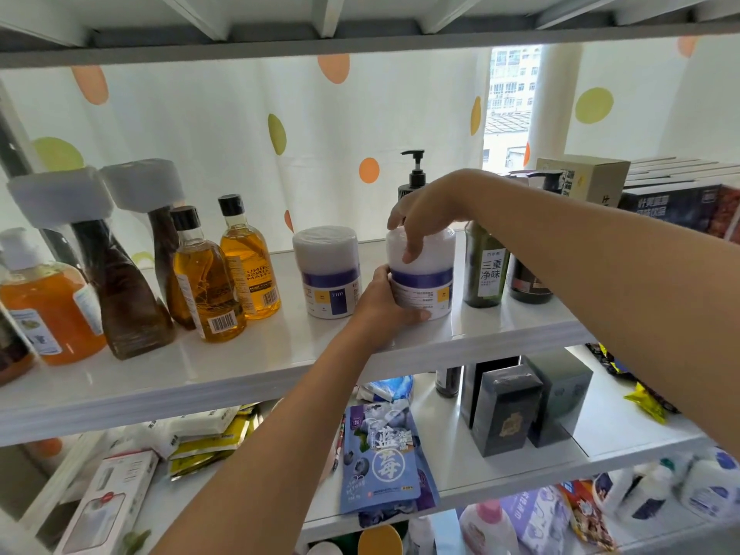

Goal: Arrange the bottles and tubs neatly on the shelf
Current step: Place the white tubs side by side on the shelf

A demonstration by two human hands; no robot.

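Standing upright near the middle of the white shelf board (280, 354), the white plastic tub with a purple band (424, 282) is held by both hands. The left hand (384, 302) curls round the tub's lower left side. The right hand (424, 214) caps the lid from above, fingers bent down over its rim. A matching white tub (326, 270) stands just to the left, apart from it. A dark green labelled bottle (484, 270) stands just to the right. Two amber glass bottles with black caps (208, 282) stand farther left.
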